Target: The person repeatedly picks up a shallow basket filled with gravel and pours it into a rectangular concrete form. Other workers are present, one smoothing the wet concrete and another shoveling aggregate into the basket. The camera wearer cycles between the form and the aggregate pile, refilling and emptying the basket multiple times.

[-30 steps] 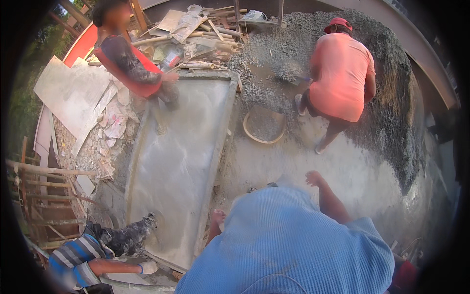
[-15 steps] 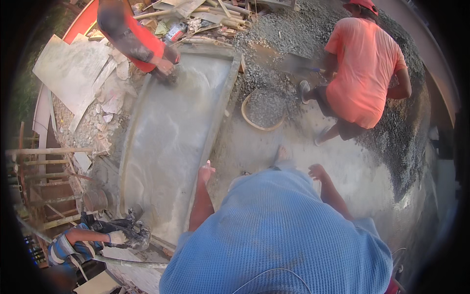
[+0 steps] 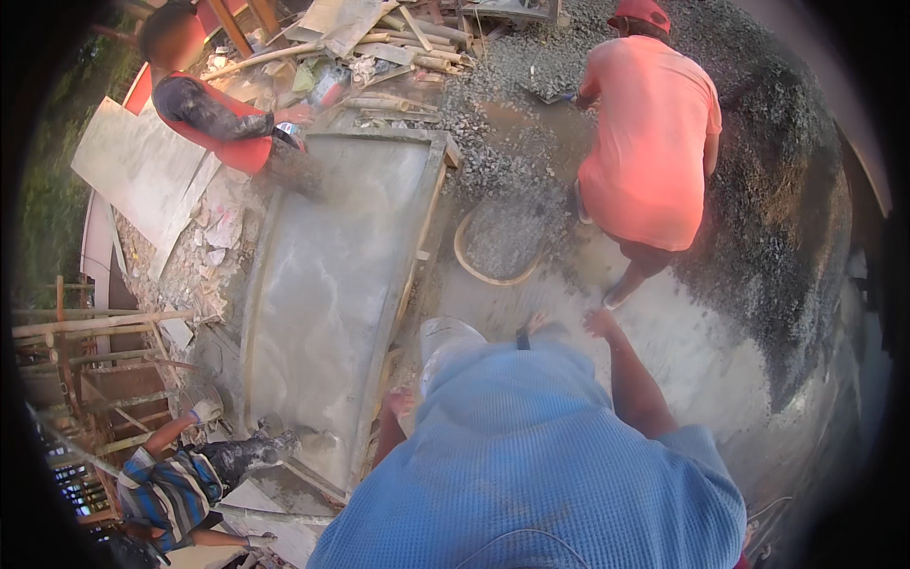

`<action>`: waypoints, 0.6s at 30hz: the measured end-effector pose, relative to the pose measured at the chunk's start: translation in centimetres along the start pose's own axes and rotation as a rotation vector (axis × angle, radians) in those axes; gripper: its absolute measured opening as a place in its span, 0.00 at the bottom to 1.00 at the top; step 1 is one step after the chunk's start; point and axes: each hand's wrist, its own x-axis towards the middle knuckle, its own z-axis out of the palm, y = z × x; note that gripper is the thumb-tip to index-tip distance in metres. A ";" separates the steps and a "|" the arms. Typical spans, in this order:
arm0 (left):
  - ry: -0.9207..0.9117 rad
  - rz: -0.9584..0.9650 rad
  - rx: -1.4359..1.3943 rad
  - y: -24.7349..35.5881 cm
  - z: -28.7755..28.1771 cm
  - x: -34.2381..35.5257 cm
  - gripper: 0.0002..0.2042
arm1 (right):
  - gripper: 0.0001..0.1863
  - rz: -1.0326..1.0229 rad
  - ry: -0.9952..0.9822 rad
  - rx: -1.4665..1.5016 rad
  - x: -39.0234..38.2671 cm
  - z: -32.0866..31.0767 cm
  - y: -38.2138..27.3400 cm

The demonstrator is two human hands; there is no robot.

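Observation:
My right hand [image 3: 599,323] hangs forward over the wet grey floor with its fingers apart and nothing in them. On the other side, my left hand [image 3: 400,401] is low beside the wooden edge of a shallow trough [image 3: 327,275] holding grey, watery mix. That hand is small and blurred, so its finger position is unclear. A white, rounded object [image 3: 445,343] shows at the left front of my blue shirt, near my left hand; its kind is not clear. Ahead of my hands, a round basin [image 3: 502,237] with a tan rim holds grey gravel.
A person in an orange shirt [image 3: 654,133] bends with a shovel [image 3: 548,93] at a gravel heap [image 3: 777,190]. Another, in a red vest [image 3: 232,142], stands at the trough's far end. A person in a striped shirt [image 3: 175,484] is at near left, by bamboo poles [image 3: 104,327].
My right hand has reached forward and its fingers have spread. My left hand has drawn back toward me. The red-vested person has straightened up from the trough; the orange-shirted one has turned away.

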 end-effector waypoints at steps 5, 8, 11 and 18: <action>0.165 -0.352 0.045 -1.1 0.4 -1.0 0.17 | 0.10 0.205 0.094 0.118 -0.6 -0.7 2.0; -0.042 -0.025 0.355 2.7 -0.2 0.8 0.17 | 0.10 0.528 0.219 0.463 -1.8 -1.8 -1.2; -0.151 -0.175 -0.289 9.8 -2.3 4.7 0.16 | 0.12 0.444 0.197 0.811 -1.6 -3.6 -6.5; 0.096 0.240 0.251 29.1 -5.8 10.9 0.16 | 0.16 0.397 0.360 0.834 -0.1 -0.5 -17.9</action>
